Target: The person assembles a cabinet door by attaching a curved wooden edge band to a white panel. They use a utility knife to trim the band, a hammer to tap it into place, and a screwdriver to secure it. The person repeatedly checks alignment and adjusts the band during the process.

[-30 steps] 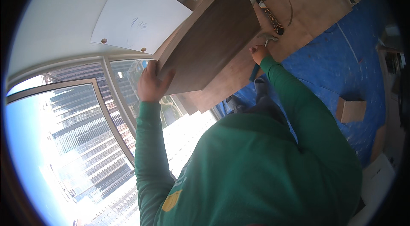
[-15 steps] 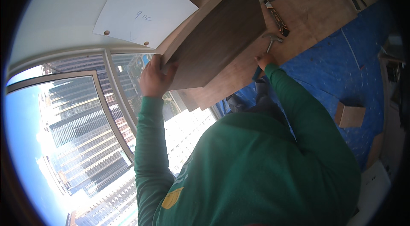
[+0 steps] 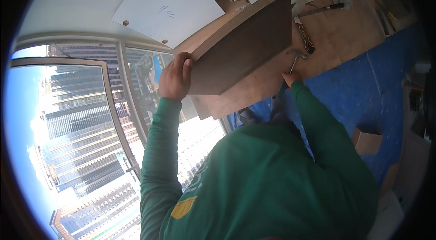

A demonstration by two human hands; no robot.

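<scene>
A dark brown wood-grain panel [image 3: 247, 42] stands tilted on the wooden work surface. A thin, lighter brown edge strip [image 3: 236, 18] runs along its upper edge and curls loose at the far right end. My left hand [image 3: 175, 79] is closed at the panel's near left corner, thumb and fingers at the end of the edge; a small dark spot shows by the fingertips, too small to name. Lower right of the panel, my right hand [image 3: 293, 78] grips a claw hammer [image 3: 295, 61] by its handle, metal head pointing away from me. My body partly hides the handle.
A utility knife [image 3: 305, 38] lies on the plywood surface [image 3: 336, 45] beyond the hammer. A white board [image 3: 168, 6] with two holes stands at the back left. Windows [image 3: 81, 117] fill the left side. Blue sheeting [image 3: 345, 95] covers the floor, with a cardboard box [image 3: 367, 142] on it.
The view has shifted slightly. My left thumb has drawn off the panel's dark face up to the corner of its edge. My right hand still holds the hammer.
</scene>
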